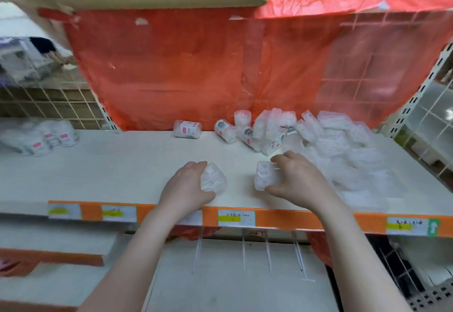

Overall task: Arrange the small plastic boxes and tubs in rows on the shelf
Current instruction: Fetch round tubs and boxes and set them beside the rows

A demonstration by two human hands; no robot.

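Two small clear boxes sat near the front middle of the shelf (122, 164), apart from each other and each held by one hand. The left hand (186, 189) had its fingers (196, 165) curled over the left box (213, 180), thumb underneath toward the shelf edge. The right hand (297, 179) gripped the right box (266, 175), fingers bent across its top and the thumb against its near side. Both boxes appeared to rest on the shelf surface, though blur made the contact hard to confirm.

Judged from this, the arranging had barely begun: these two looked like the start of a front row, with no finished row visible. Most of the stock lay in a loose heap of boxes (343, 144) at the right rear, just beyond the right hand. Several round tubs (225, 131) lay tipped on their sides against the red sheet (196, 71), one tub (187, 129) lying alone to the left. A blurred cluster of tubs (49, 137) stood at the far left.
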